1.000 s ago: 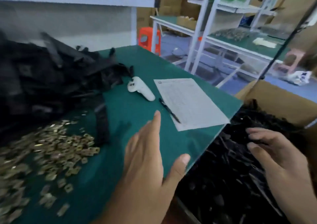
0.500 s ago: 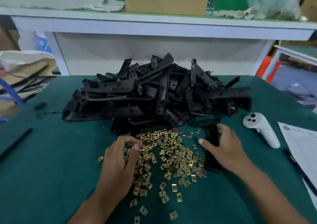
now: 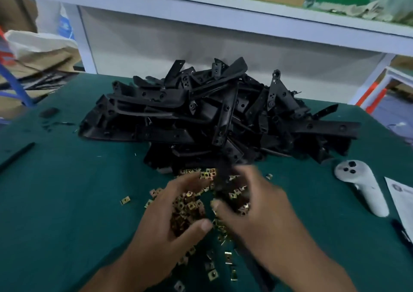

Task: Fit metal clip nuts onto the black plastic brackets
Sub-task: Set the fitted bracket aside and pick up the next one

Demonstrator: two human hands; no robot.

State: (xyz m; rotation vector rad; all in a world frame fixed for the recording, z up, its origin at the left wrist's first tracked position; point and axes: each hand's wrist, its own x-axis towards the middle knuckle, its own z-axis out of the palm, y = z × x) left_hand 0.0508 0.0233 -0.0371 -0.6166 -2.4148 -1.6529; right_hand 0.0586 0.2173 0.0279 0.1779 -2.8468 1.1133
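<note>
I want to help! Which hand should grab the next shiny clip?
Probably the left hand: its fingers already rest on the clips. The right hand looks busy with a black bracket.

We've got both hands, left hand [image 3: 169,222] and right hand [image 3: 261,215], crowded over the clip nuts [image 3: 190,204] at 6 o'clock. The big bracket pile [image 3: 212,117] walls off 12 o'clock completely. At 3 o'clock a white controller [image 3: 362,186], a pen [image 3: 402,233] and a paper sheet [image 3: 402,200] sit in the way. Open green mat [image 3: 67,191] runs out toward 9 o'clock, just a thin black strip [image 3: 16,156] near the edge.
</note>
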